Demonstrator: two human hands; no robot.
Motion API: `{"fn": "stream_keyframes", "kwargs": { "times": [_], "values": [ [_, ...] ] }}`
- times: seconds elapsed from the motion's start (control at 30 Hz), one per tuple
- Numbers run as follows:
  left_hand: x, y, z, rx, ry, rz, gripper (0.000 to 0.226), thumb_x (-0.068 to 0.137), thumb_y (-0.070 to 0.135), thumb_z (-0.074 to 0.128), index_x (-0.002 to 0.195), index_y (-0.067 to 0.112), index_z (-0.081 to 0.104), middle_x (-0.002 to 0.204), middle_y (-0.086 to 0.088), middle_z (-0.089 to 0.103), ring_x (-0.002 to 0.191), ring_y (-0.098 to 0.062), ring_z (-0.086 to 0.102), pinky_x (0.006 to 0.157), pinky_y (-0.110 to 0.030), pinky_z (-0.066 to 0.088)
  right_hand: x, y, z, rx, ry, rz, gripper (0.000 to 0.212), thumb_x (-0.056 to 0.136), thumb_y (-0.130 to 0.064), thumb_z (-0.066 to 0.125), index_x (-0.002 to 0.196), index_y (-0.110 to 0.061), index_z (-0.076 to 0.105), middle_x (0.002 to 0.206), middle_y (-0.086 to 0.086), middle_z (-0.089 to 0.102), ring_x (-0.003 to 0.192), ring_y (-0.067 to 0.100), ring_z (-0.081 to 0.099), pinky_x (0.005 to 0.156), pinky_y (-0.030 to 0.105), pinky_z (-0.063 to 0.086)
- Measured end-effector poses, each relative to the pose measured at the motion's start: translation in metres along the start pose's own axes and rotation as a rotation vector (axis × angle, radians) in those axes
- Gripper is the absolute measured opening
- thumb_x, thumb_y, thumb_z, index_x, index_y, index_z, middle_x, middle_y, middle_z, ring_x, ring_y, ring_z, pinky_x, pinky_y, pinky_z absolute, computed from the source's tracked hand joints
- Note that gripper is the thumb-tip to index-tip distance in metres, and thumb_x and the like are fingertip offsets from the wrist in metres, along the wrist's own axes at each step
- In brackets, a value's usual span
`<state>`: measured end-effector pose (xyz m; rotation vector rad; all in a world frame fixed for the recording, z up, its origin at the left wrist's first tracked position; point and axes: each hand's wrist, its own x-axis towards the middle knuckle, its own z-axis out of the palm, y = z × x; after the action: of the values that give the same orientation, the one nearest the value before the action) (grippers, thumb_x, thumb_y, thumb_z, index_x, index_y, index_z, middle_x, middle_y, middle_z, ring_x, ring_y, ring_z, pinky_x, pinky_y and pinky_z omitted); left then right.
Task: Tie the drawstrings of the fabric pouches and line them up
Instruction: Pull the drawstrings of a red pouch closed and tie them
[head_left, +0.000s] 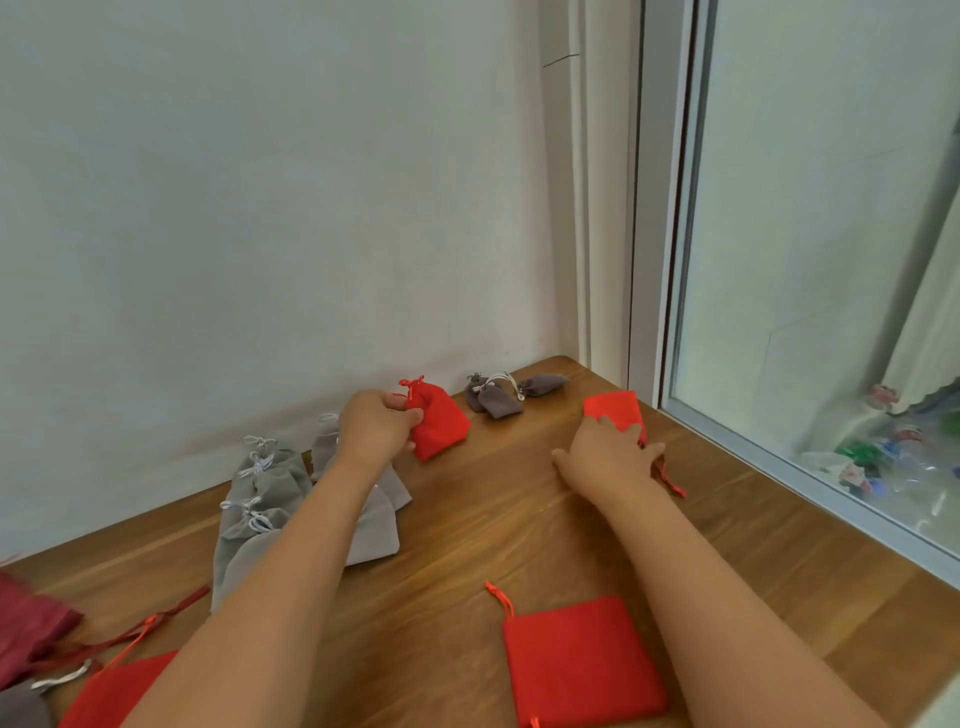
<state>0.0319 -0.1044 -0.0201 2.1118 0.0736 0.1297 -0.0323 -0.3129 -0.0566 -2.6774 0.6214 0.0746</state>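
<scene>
My left hand gripped the tied red pouch; my right hand lay spread, uncurled, on the flat red pouch.

wall standing plain white at 11 o'clock | window letting in daylight at 2 o'clock | table lying wooden at 6 o'clock, touching both

Showed only as a bare left forearm and a bare right forearm, uncovered along the whole visible length. Ended in a bare left hand and a bare right hand; looked too blurred for nails or fine marks.
</scene>
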Motion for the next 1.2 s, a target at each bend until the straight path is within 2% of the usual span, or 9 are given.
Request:
{"fn": "stream_keyframes", "kwargs": {
  "times": [0.1, 0.23, 0.37, 0.47, 0.57, 0.67, 1.0, 1.13, 1.2],
  "values": [
    [0.010, 0.001, 0.006, 0.104, -0.030, -0.015, 0.008, 0.087, 0.003, 0.067, 0.084, 0.006, 0.061, 0.074, -0.011, 0.064, 0.040, -0.009, 0.058, 0.058, -0.030, 0.055, -0.002, -0.005, 0.003, -0.037, 0.114, -0.102, 0.030, 0.100, -0.024, 0.045, 0.127, -0.014, 0.049, 0.131, 0.009, 0.053, 0.124, 0.031, 0.044, 0.101, 0.046, 0.036],
    [0.016, -0.004, 0.018, 0.254, -0.058, -0.007, 0.033, 0.083, 0.001, 0.068, 0.059, 0.009, 0.048, 0.036, 0.001, 0.053, 0.050, -0.022, 0.059, 0.078, -0.043, 0.057, -0.006, -0.008, -0.002, 0.026, 0.198, -0.137, 0.021, 0.097, -0.009, 0.049, 0.115, -0.008, 0.058, 0.127, 0.011, 0.046, 0.106, 0.028, 0.056, 0.080, 0.032, 0.045],
    [0.010, -0.004, 0.019, 0.452, -0.004, 0.067, 0.019, 0.082, 0.016, 0.073, 0.089, 0.004, 0.060, 0.091, -0.015, 0.066, 0.095, -0.033, 0.064, 0.080, -0.040, 0.050, -0.007, -0.007, -0.004, 0.032, 0.190, -0.135, 0.021, 0.098, -0.011, 0.047, 0.115, -0.005, 0.058, 0.124, 0.013, 0.053, 0.111, 0.028, 0.055, 0.088, 0.033, 0.043],
    [-0.001, 0.003, 0.019, 0.509, 0.089, 0.247, 0.041, 0.081, 0.013, 0.069, 0.119, 0.009, 0.056, 0.120, -0.013, 0.054, 0.109, -0.029, 0.055, 0.089, -0.032, 0.043, -0.008, -0.009, 0.005, 0.003, 0.279, -0.185, 0.020, 0.097, -0.021, 0.048, 0.112, -0.010, 0.057, 0.118, 0.009, 0.058, 0.111, 0.027, 0.054, 0.093, 0.037, 0.038],
    [-0.027, 0.015, 0.021, 0.400, -0.138, 0.504, 0.044, 0.077, 0.006, 0.067, 0.118, 0.018, 0.059, 0.110, 0.002, 0.055, 0.092, -0.011, 0.052, 0.074, -0.004, 0.033, -0.005, -0.015, 0.014, 0.254, 0.353, -0.304, 0.017, 0.098, -0.024, 0.050, 0.108, -0.011, 0.055, 0.108, 0.008, 0.063, 0.104, 0.026, 0.058, 0.086, 0.037, 0.039],
    [-0.049, 0.016, 0.023, 0.355, -0.297, 0.642, 0.049, 0.071, 0.010, 0.077, 0.117, 0.019, 0.060, 0.100, 0.015, 0.054, 0.088, -0.002, 0.047, 0.075, 0.000, 0.031, -0.010, -0.023, 0.016, 0.654, 0.251, -0.516, 0.007, 0.095, -0.018, 0.056, 0.096, -0.011, 0.059, 0.086, 0.004, 0.064, 0.079, 0.015, 0.057, 0.065, 0.025, 0.040],
    [-0.065, -0.023, 0.001, 0.025, -0.121, 0.278, 0.016, 0.075, 0.021, 0.079, 0.083, 0.017, 0.066, 0.075, 0.000, 0.069, 0.066, -0.012, 0.061, 0.060, -0.024, 0.048, -0.030, -0.039, 0.026, 1.022, -0.248, -0.722, 0.018, 0.092, -0.025, 0.063, 0.088, -0.007, 0.060, 0.053, -0.009, 0.049, 0.043, 0.001, 0.040, 0.045, 0.014, 0.032],
    [-0.073, -0.040, -0.003, -0.147, -0.103, 0.228, 0.025, 0.079, 0.016, 0.076, 0.099, 0.023, 0.062, 0.092, 0.003, 0.070, 0.083, -0.012, 0.066, 0.071, -0.029, 0.055, -0.030, -0.040, 0.026, 0.984, -0.232, -0.754, 0.025, 0.093, -0.014, 0.062, 0.069, -0.014, 0.057, 0.055, -0.010, 0.049, 0.045, -0.003, 0.040, 0.049, 0.009, 0.031],
    [-0.074, -0.042, -0.001, -0.185, -0.127, 0.250, 0.028, 0.083, 0.016, 0.073, 0.106, 0.022, 0.060, 0.089, 0.003, 0.068, 0.071, -0.009, 0.063, 0.060, -0.021, 0.050, -0.029, -0.039, 0.024, 0.986, -0.236, -0.757, 0.030, 0.096, -0.014, 0.057, 0.066, -0.014, 0.055, 0.052, -0.014, 0.046, 0.046, -0.003, 0.038, 0.050, 0.009, 0.030]
  ]
}}
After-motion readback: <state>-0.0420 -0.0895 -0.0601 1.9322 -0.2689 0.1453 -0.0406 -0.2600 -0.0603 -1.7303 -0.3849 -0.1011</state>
